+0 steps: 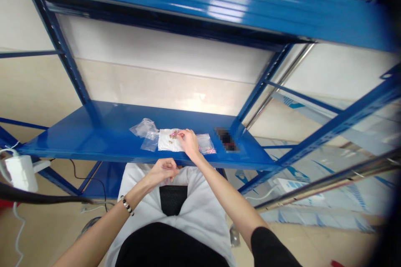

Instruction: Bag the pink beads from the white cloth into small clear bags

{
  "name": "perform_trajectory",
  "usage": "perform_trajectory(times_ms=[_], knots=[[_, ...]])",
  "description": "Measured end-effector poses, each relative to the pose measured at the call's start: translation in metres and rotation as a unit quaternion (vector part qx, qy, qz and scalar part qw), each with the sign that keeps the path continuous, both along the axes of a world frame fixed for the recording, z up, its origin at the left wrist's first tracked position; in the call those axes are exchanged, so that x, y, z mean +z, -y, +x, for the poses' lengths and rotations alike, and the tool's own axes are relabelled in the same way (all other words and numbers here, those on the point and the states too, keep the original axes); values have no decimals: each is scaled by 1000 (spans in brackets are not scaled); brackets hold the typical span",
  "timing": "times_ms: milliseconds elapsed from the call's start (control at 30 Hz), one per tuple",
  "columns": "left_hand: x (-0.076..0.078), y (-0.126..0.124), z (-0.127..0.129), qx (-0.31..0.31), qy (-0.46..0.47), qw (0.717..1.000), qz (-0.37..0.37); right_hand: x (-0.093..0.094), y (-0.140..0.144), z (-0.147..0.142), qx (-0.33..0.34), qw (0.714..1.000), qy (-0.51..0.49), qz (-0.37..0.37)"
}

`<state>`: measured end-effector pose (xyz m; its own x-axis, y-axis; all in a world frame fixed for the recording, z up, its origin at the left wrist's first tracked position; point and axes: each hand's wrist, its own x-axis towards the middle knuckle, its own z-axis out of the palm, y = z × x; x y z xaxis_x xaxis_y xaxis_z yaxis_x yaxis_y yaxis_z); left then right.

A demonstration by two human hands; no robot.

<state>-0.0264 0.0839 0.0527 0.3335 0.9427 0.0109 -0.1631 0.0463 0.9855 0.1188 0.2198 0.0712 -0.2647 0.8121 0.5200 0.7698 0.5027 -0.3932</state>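
Pinched fingertips of our right hand (pixel 189 142) meet the small pink pieces (pixel 173 134) on the white sheet (pixel 166 142).

Our right hand reaches onto the blue shelf (pixel 94 133), fingers drawn together at the little heap of pink pieces, which lies at the hand's nine o'clock on the sheet; whether a piece is actually gripped we cannot tell. Our left hand (pixel 163 171) hangs below the shelf's front edge, at seven o'clock from the right, loosely curled with thumb and fingers together; what it holds, if anything, is hidden. Clear plastic bags (pixel 145 131) lie at the sheet's nine o'clock, another small bag (pixel 206 144) at its three o'clock.
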Motion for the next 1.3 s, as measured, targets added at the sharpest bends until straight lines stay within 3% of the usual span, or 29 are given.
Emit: perform_trajectory(times_ms=[200, 267, 733, 933, 1133, 1300], knots=[[-3, -1, 0, 0, -4, 1000, -1, 3, 6, -8, 147, 989, -11, 4], [-3, -1, 0, -3, -2, 1000, -3, 1, 9, -13, 169, 986, -4, 6], [-4, 1, 1, -3, -26, 1000, -12, -4, 15, -25, 163, 984, 71, 20], [-4, 2, 2, 8, -33, 999, -15, 8, 18, -21, 158, 987, 7, -9], [-5, 3, 1, 16, -23, 1000, -9, 22, 65, -6, 192, 969, -128, -87], [-8, 6, 5, 4, -17, 1000, -13, 11, 119, 14, 212, 953, -179, -118]])
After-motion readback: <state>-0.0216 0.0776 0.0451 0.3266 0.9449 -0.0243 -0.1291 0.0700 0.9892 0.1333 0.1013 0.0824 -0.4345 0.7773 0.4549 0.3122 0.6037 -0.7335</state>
